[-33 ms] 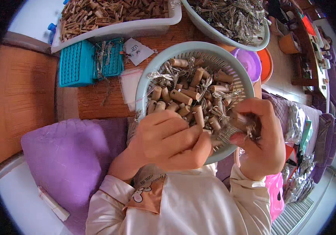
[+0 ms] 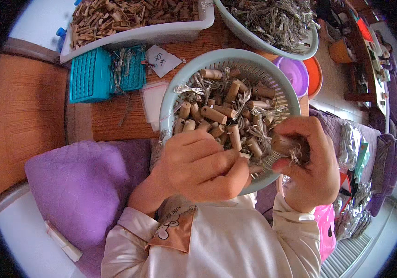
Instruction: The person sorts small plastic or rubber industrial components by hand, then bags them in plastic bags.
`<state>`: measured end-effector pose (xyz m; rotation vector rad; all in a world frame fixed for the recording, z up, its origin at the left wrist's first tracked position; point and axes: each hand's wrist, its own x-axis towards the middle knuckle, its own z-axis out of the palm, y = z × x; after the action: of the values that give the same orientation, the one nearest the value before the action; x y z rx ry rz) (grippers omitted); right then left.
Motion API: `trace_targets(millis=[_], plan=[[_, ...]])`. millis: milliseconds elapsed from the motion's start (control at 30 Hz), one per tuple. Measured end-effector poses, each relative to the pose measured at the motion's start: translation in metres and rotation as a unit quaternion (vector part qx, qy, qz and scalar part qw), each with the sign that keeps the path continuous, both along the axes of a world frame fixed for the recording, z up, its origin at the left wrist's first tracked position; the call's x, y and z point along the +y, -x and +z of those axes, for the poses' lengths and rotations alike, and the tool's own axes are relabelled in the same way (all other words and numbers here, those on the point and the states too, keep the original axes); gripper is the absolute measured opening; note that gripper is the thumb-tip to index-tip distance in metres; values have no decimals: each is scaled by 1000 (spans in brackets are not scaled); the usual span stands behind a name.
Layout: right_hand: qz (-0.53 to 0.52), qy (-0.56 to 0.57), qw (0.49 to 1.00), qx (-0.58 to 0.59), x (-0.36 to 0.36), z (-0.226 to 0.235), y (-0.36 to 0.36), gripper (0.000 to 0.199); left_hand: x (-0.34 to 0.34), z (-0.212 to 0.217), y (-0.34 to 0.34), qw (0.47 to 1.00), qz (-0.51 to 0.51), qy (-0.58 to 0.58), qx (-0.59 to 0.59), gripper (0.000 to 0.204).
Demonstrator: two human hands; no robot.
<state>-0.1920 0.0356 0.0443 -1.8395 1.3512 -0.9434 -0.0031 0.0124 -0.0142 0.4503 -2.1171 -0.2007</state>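
A round grey-green plastic basket [image 2: 167, 104] with slotted sides stands before me. In it lie several short brown cylinders [image 2: 214, 114], tangled with thin silvery-grey strings [image 2: 191, 90]. My left hand [image 2: 200, 164] is over the basket's near rim, its fingers curled closed. Whatever it may hold is hidden behind the knuckles. At the basket's right rim, my right hand [image 2: 312, 162] pinches a brown cylinder [image 2: 281, 144] between thumb and fingers. A tuft of grey strings [image 2: 295, 153] pokes out at its fingertips.
A white tub [image 2: 161, 31] of brown pieces stands far left, and a pale basin [image 2: 316, 44] of grey strings far right. Teal trays [image 2: 89, 76] and paper [image 2: 162, 60] lie on the wooden table [image 2: 119, 120]. Purple [image 2: 295, 76] and orange [image 2: 315, 76] tubs stand right; a purple cushion [image 2: 78, 185] left.
The string tuft at my right hand's fingertips has shifted slightly. Both hands stay nearly in place.
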Motion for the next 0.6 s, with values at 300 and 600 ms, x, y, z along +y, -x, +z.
trace_targets(millis=[300, 600], plan=[[307, -194, 932, 17, -60, 9, 17, 28, 0, -5, 10, 946, -135, -222, 193, 22], [357, -276, 888, 86, -65, -22, 2, 24, -11, 2, 14, 956, -104, -212, 174, 25]])
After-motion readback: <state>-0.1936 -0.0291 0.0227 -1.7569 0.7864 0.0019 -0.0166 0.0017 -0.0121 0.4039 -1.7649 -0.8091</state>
